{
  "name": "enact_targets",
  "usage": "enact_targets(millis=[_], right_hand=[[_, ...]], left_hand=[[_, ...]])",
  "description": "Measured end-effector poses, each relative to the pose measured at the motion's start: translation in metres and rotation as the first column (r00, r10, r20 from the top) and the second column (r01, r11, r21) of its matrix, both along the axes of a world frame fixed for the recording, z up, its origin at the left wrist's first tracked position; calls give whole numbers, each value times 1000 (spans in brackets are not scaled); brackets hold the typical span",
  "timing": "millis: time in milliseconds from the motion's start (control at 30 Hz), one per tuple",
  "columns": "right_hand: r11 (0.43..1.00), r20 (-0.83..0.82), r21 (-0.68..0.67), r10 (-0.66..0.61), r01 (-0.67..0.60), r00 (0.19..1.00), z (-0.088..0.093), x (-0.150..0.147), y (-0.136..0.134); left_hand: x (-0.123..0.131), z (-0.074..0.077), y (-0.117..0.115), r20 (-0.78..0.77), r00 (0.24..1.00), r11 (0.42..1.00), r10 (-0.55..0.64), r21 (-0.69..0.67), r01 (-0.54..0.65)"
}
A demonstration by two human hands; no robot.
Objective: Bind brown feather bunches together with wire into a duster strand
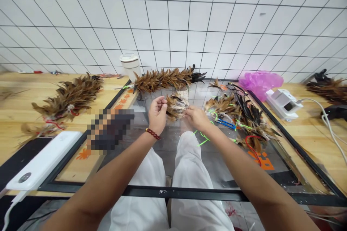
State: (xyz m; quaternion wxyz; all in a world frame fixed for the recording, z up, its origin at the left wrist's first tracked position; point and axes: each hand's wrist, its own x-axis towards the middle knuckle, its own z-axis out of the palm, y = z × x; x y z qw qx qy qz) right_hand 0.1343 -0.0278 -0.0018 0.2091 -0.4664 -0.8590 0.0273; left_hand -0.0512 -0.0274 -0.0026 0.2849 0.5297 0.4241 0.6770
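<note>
Above the glass tabletop, a small bunch of brown feathers [174,107] with pale quill ends lies between my two hands. My right hand [196,116] is closed in a pinch on the pale quill ends. On the other side, my left hand [157,113] has its thumb and fingers curled together at the feather tips; a beaded bracelet [152,133] circles that wrist. Just beyond the hands stretches a long brown feather garland [162,80] with black feathers at its right end. To the right are loose feathers [222,104], green string [202,139] and blue snips [227,124].
A white lidded container [130,65] stands by the tiled wall. On the right are a pink plastic bag [260,82], glasses [237,88] and a white device [284,103] with a cable. Leftward lie another feather garland [70,95] and a white power bank [45,160]. A black frame [187,192] edges the glass.
</note>
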Motion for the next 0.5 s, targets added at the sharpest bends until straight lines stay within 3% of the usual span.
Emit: enact_targets(millis=[67, 133, 200, 267, 367, 433, 500], right_hand=[[1000, -70, -9, 23, -23, 997, -1, 2, 0], [999, -256, -54, -13, -1, 967, -3, 4, 1], [986, -515, -164, -114, 33, 849, -4, 4, 3], [953, -715, -303, -226, -2, 662, -3, 4, 5], [894, -838, -425, -329, -141, 434, 2, 0, 2], [876, -861, -443, -357, -191, 362, 6, -4, -2], [872, -867, -440, -350, -214, 355, 8, -10, -7]], left_hand=[[0, 2, -3, -13, 1000, 1000, -23, 11, 23], [2, 5, -8, -24, 999, 999, -41, 27, 41], [8, 9, -17, -33, 997, 996, -71, 44, 73], [16, 14, -28, -50, 988, 989, -143, 24, 144], [28, 17, -40, -3, 962, 949, -272, -166, 267], [33, 16, -42, 119, 952, 903, -282, -301, 305], [34, 15, -39, 228, 940, 877, -253, -357, 322]])
